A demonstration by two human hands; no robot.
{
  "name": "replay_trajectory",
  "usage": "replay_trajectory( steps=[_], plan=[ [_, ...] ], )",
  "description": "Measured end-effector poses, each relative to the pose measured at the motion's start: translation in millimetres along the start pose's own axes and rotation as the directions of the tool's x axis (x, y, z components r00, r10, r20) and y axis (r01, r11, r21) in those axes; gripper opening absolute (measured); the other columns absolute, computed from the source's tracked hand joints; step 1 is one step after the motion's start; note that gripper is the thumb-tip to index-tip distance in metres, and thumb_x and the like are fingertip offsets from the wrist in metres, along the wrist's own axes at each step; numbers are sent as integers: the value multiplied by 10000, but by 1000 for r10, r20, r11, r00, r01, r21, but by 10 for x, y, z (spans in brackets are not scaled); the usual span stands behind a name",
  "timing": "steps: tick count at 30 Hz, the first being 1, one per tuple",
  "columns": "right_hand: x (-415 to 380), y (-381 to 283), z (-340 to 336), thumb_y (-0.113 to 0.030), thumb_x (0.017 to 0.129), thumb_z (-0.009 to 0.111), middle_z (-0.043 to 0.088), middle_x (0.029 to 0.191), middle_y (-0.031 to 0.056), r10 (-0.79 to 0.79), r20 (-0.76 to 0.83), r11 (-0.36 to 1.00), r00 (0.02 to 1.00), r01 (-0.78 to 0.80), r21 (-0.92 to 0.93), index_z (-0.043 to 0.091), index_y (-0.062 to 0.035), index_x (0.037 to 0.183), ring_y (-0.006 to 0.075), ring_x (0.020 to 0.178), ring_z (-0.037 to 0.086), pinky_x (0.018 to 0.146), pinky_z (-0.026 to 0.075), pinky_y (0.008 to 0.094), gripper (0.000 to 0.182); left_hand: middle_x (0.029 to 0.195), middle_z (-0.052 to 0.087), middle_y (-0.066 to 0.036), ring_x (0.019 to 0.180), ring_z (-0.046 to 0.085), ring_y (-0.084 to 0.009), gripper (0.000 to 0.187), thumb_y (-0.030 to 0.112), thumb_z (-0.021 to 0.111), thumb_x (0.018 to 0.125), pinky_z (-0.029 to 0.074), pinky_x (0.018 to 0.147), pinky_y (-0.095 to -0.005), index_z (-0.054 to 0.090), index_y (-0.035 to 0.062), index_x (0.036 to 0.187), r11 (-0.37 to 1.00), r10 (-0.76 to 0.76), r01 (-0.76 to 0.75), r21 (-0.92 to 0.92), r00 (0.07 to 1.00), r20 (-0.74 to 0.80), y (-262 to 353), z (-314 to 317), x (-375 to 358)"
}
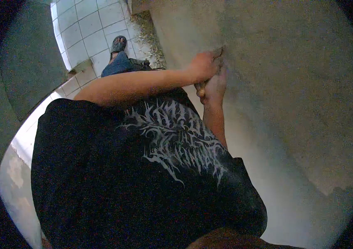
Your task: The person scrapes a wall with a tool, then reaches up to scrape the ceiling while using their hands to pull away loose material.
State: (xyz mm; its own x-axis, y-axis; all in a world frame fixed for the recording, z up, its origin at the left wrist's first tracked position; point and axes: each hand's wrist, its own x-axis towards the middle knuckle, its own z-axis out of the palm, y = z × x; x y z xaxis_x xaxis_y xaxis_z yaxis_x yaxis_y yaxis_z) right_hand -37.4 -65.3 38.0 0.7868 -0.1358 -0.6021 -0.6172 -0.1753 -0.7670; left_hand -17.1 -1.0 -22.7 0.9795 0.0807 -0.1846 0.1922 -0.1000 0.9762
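Nearest, the black T-shirt [143, 174] bears a pale jagged print — no letters can be made out. Past it, against the plastered wall [292, 83], the left hand [203, 66] and right hand [214, 88] are both clenched around a wooden-handled tool [217, 53] pressed into the plaster; a slip of the blade could, I judge, gouge the wall or scrape knuckles — and rubble [149, 35] lies at the wall's foot near the sandalled foot [118, 43].

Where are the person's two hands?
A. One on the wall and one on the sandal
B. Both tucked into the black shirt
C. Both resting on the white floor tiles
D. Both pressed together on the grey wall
D: the left hand and the right hand meet at one spot against the grey wall, far from the floor tiles.
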Motion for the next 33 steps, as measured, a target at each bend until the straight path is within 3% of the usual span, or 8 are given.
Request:
replay_trajectory(
  steps=[5,9,14,18,21,26,29,33],
  plan=[
    [643,761,-371,-452,965,352,528,638,43,-124,117,986,985,109,122,481,-114,1081,140,376,435,290,295,278,380,969,598,-284,887,567,-463,396,263,480,878,467,771,-505,535,57,1212,989,119,-125,-81,990,-71,-34,49,-19],
    [-214,-272,122,-540,948,307,533,622,31,71,12,967,997,-72,245,506,-109,1054,142,375,428,296,294,267,486,1033,587,-274,916,566,-459,440,256,459,894,473,771,-492,466,78,1296,999,44,-45,12,996,74,86,-34,-57],
    [196,146,-170,-632,914,258,547,657,31,-23,339,957,940,-77,278,518,-130,1078,144,377,435,304,316,277,589,1032,593,-254,918,570,-445,408,264,458,902,476,765,-485,492,111,1279,998,47,-49,-32,997,-65,132,17,-48],
    [299,306,-259,-604,926,271,584,757,44,-81,153,956,985,34,291,510,-121,1124,149,449,504,345,373,274,574,1024,595,-260,912,575,-442,389,269,461,902,476,770,-487,515,107,1252,993,116,-118,-23,990,-82,-33,107,7],
    [312,365,-518,-553,946,299,612,899,57,-289,559,923,777,71,379,498,-114,1183,159,618,581,443,451,285,538,1041,592,-260,926,572,-442,383,278,466,901,467,796,-489,534,81,1222,998,70,-70,-2,995,-70,6,128,-52],
    [269,175,-221,-494,964,326,616,990,70,-87,94,989,992,75,127,480,-92,1224,154,689,594,486,469,292,503,1057,593,-258,970,563,-440,401,323,480,891,446,843,-487,561,61,1184,998,50,-54,-11,981,-189,-310,370,119],
    [230,73,-163,-508,958,326,612,1003,71,50,130,926,990,-95,365,468,-70,1235,147,689,586,488,469,292,536,1062,591,-262,973,569,-433,406,328,476,891,449,850,-478,561,62,1186,998,-4,3,-56,1000,-28,-124,283,73],
    [327,237,-465,-520,950,342,615,930,73,54,447,976,893,-142,168,472,-65,1225,151,635,571,456,456,300,547,1040,598,-264,953,578,-431,401,326,479,887,457,841,-472,573,59,1172,992,65,-81,-100,987,-148,-54,292,3]
  ],
)
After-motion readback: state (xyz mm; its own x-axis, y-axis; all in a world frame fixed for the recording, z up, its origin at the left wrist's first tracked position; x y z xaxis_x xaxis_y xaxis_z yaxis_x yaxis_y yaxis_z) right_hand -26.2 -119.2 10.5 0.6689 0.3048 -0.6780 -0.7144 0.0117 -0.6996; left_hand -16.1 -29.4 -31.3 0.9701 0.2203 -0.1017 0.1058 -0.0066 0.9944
